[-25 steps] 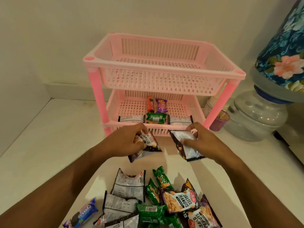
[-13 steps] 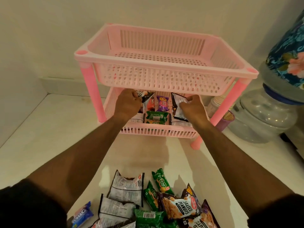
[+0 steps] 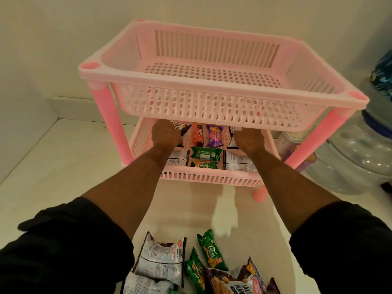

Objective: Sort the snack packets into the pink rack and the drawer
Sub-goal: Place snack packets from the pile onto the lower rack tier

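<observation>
The scene was dominated by the pink rack [image 3: 222, 96], whose upper tray was seen bare while its lower tray [image 3: 212, 177] was already partly stocked. To the right, a large water bottle [image 3: 356, 158] was stood just beside the rack on the pale counter [image 3: 53, 166].

Both arms were stretched under the upper tray. The left hand [image 3: 165, 134] was closed around a salted-peanut packet [image 3: 180, 127] at the back left of the lower tray. The right hand [image 3: 248, 140] was curled over a white-backed packet [image 3: 235, 129] at the back right; how firmly it was held could not be told, the fingers being hidden.

Between the hands, an orange biscuit packet [image 3: 197, 135] and a purple one [image 3: 214, 136] were laid side by side, with two green packets [image 3: 205, 159] in front of them. A loose heap of unsorted packets [image 3: 191, 266] was left on the counter near the body.

The packets were judged to be light, soft and crinkly, with slick film that could slide in the fingers and contents that could be crushed. A gentle pinch at a crimped end seam was judged the safest hold.
</observation>
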`<action>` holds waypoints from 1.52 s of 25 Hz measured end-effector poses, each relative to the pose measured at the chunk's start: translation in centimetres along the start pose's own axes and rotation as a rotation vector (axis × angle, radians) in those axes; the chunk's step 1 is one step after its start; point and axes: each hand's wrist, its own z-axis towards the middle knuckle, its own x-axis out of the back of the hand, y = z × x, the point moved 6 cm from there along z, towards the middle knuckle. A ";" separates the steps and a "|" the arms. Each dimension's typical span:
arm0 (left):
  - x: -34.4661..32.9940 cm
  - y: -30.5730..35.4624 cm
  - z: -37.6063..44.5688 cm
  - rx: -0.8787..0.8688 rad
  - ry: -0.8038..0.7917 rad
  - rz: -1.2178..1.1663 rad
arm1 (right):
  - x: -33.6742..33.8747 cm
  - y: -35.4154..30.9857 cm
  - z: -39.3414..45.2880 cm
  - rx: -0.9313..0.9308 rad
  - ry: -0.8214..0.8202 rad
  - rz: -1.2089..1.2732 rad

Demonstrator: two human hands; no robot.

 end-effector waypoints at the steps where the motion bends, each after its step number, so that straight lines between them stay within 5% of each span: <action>1: -0.3 -0.2 0.4 0.005 -0.005 0.019 | -0.2 0.2 0.4 -0.005 -0.008 -0.005; 11: -0.9 -0.8 1.9 -0.028 -0.013 0.070 | -2.5 0.9 2.9 0.110 -0.142 -0.221; 17: -1.5 -0.3 2.2 -0.140 -0.087 0.368 | -0.9 0.0 2.5 0.206 0.063 -0.227; 20: -1.9 -0.8 2.3 -0.222 -0.020 0.389 | -2.2 0.7 3.0 0.218 -0.061 -0.261; 24: -4.2 -1.1 2.4 -0.244 -0.270 0.459 | -3.9 1.8 3.6 0.199 -0.156 -0.335; 28: -4.5 -1.0 2.4 -0.251 -0.327 0.576 | -4.3 2.0 4.0 0.222 -0.168 -0.397; 38: -1.8 0.4 0.9 -0.314 -0.209 0.455 | -2.2 1.5 2.6 0.246 -0.153 -0.263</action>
